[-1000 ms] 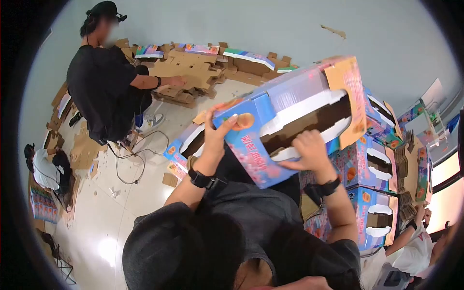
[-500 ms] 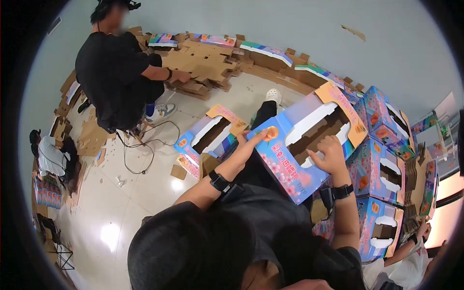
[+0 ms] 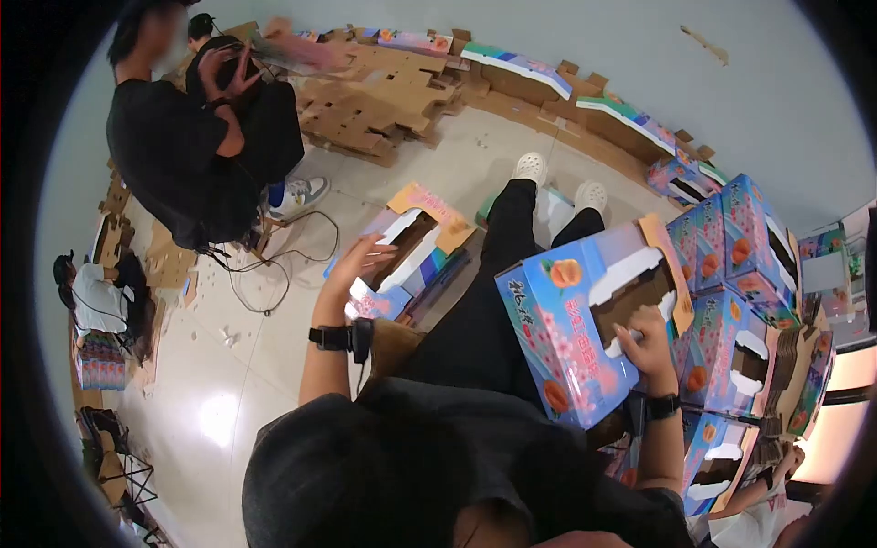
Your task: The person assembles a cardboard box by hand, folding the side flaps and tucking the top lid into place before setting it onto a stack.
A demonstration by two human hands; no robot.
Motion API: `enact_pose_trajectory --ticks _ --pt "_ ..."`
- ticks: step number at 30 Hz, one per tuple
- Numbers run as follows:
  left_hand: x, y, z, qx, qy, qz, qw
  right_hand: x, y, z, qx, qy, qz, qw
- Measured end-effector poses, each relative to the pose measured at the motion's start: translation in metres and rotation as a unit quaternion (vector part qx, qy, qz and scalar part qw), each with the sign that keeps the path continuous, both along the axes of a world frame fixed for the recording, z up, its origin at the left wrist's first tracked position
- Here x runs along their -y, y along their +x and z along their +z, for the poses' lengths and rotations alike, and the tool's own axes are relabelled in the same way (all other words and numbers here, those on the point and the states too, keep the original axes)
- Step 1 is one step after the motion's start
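A printed cardboard gift box point(image 3: 574, 340), blue and pink with peaches, leans tilted at my right thigh. It has a wide cut-out window in its upper panel. My right hand point(image 3: 647, 340) is closed at the lower edge of that window, fingers curled over the cardboard. Fingers stretched, my left hand point(image 3: 359, 260) is at a second box point(image 3: 429, 224) of the same print on the floor to my left. Its palm and fingers overlap that box's near side in this view.
Finished-looking boxes point(image 3: 722, 365) are stacked at my right. Flat brown cardboard sheets point(image 3: 375, 105) lie ahead by the wall. A seated co-worker point(image 3: 174, 155) is at the left, with a black cable point(image 3: 283, 265) on the floor beside them. Other people sit farther off.
My left hand has left the held box and moved left to the second box. The held box has turned and shifted lower right with my right hand. The co-worker's hands have risen.
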State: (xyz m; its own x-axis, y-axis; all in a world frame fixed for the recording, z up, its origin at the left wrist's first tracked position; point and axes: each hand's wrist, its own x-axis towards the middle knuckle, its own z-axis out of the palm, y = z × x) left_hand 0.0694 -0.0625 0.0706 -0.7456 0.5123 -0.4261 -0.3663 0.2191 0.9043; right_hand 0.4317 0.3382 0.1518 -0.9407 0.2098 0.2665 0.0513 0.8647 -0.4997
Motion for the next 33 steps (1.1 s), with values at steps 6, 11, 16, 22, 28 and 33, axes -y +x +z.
enact_pose_trajectory --ticks 6,11,16,22,28,33 --pt "0.031 -0.070 -0.191 -0.140 -0.290 -0.085 0.943 -0.010 0.002 -0.007 0.067 -0.094 -0.016 0.993" --pt "-0.003 -0.048 -0.224 -0.334 -0.399 -0.336 0.785 -0.011 -0.008 -0.011 0.090 -0.145 -0.025 0.985" --pt "-0.026 -0.036 -0.271 -0.321 -0.439 -0.328 0.773 -0.008 -0.025 -0.013 0.087 -0.175 -0.051 0.979" --pt "-0.023 -0.031 -0.256 -0.285 -0.349 -0.246 0.858 -0.017 -0.037 -0.019 0.128 -0.155 -0.035 0.979" --pt "0.002 -0.016 -0.245 -0.364 -0.286 -0.216 0.860 -0.019 -0.035 -0.032 0.094 -0.156 -0.033 0.983" --pt "0.005 -0.003 -0.245 -0.246 -0.318 -0.261 0.878 -0.016 -0.033 -0.034 0.071 -0.164 -0.047 0.983"
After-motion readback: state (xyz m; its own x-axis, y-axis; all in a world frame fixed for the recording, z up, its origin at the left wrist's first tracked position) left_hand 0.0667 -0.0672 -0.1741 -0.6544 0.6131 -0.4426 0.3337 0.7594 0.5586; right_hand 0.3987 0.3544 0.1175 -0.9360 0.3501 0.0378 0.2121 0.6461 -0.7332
